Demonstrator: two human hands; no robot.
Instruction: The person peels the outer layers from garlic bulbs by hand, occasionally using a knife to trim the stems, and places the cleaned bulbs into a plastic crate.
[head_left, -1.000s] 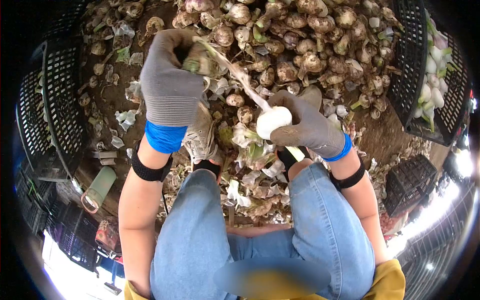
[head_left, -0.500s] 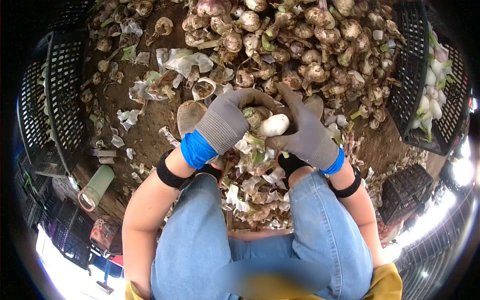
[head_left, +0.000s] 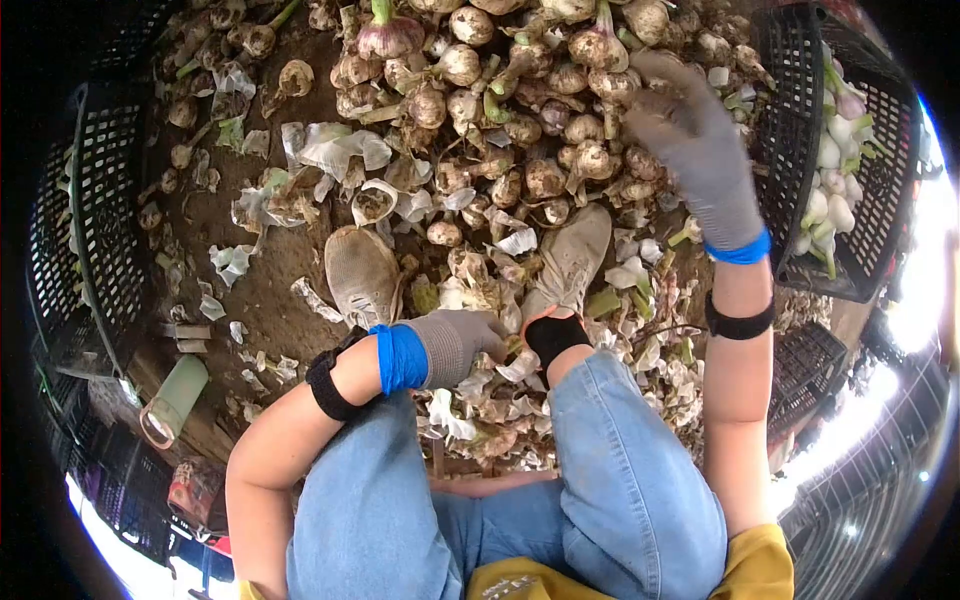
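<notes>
My left hand, in a grey glove with a blue band at the wrist, is low between my knees, just over a heap of garlic peelings. Its fingers curl downward, and whatever they may hold is hidden beneath. My right hand, gloved the same way, is stretched out over the right side of a pile of soil-stained garlic bulbs. Motion smears its fingers, so its grip does not show. Beside it on the right stands a black crate with white peeled garlic bulbs inside.
Another black crate stands at the left. A pale green cylinder lies below it. My shoes rest on the dirt floor among scattered skins. A smaller dark crate is at the lower right.
My hands have moved apart from a white garlic bulb between them. My left hand came down towards my knees; my right hand went up and right. The white bulb is no longer distinguishable.
</notes>
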